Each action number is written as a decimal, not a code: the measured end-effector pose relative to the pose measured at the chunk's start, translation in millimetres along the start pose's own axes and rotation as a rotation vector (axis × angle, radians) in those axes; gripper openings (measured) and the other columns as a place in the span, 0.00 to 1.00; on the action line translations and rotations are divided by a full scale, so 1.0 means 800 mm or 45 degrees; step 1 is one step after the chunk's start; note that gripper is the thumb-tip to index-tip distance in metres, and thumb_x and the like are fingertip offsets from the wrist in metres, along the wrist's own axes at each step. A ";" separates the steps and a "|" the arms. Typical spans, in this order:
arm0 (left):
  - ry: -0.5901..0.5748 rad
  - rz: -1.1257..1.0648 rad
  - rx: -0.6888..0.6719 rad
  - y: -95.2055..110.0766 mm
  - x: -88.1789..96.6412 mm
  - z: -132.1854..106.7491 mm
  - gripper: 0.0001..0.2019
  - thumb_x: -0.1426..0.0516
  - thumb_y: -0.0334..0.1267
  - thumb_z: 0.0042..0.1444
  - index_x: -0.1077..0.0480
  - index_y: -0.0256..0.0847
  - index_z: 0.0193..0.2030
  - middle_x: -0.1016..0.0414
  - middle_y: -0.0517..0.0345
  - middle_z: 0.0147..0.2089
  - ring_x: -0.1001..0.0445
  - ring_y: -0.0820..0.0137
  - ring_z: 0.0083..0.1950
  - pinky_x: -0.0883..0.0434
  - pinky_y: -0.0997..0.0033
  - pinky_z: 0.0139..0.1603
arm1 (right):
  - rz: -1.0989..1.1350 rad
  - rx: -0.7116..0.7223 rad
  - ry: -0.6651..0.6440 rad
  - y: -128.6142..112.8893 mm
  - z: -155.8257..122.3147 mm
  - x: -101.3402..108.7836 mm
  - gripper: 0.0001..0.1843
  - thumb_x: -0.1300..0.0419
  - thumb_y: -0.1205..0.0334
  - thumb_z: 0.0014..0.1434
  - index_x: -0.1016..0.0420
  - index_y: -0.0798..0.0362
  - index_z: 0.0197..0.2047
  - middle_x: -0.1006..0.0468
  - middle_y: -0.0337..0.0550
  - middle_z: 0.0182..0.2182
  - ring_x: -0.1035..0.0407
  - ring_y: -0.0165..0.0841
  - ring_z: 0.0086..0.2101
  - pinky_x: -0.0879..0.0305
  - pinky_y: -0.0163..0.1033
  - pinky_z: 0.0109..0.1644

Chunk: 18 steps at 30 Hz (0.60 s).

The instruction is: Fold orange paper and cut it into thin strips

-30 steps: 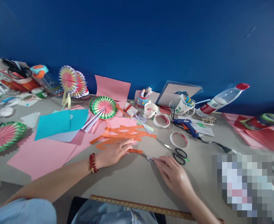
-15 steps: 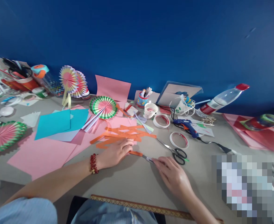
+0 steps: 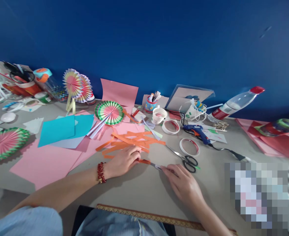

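Note:
My right hand (image 3: 183,183) is closed around a slim metal tool that looks like a craft knife (image 3: 156,166). Its tip lies over an orange paper strip (image 3: 145,161) on the table. The other end of that strip is under the bent fingers of my left hand (image 3: 122,160), which pinch or press it down. A red bead bracelet circles the left wrist. Just beyond the left hand lies a loose pile of orange paper strips (image 3: 132,139). Black-handled scissors (image 3: 190,163) rest open-bladed or shut, I cannot tell which, beyond the right hand.
Pink sheets (image 3: 46,164) and blue paper (image 3: 55,131) cover the left. A pleated paper rosette (image 3: 110,112) lies behind the strips. Tape rolls (image 3: 190,146), a blue glue gun (image 3: 199,132) and a tilted bottle (image 3: 235,105) stand right. A blue wall (image 3: 144,42) closes the back.
The knife tip and the left fingers have shifted very slightly along the orange strip. The whole view has drifted a little; nothing was let go.

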<state>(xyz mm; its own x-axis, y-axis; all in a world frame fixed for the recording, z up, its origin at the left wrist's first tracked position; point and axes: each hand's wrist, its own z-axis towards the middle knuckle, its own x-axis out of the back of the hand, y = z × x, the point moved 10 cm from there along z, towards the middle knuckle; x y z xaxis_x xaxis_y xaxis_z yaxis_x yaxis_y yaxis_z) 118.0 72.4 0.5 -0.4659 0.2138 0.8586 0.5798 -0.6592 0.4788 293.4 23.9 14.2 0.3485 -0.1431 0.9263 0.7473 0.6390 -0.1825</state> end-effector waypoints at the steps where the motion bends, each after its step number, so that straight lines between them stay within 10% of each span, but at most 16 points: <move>1: 0.003 0.001 -0.008 0.000 -0.001 0.000 0.08 0.50 0.36 0.72 0.31 0.40 0.44 0.30 0.51 0.56 0.28 0.64 0.57 0.29 0.63 0.56 | 0.002 0.001 -0.004 0.000 0.000 -0.001 0.19 0.52 0.70 0.70 0.21 0.50 0.53 0.22 0.48 0.40 0.28 0.35 0.38 0.28 0.38 0.42; 18: 0.021 -0.013 -0.036 0.000 -0.004 -0.001 0.07 0.50 0.35 0.72 0.31 0.40 0.44 0.30 0.51 0.56 0.29 0.65 0.56 0.30 0.64 0.57 | 0.138 0.025 -0.049 -0.006 0.010 -0.008 0.19 0.51 0.72 0.68 0.23 0.53 0.54 0.23 0.49 0.41 0.29 0.37 0.39 0.28 0.40 0.43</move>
<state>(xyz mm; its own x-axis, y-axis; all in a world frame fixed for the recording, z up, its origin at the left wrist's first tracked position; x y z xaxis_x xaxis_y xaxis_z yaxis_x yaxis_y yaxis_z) 119.1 71.6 -2.9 -0.4828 0.2090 0.8504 0.5560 -0.6771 0.4821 282.9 27.6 11.8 0.4047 -0.0434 0.9134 0.6947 0.6641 -0.2762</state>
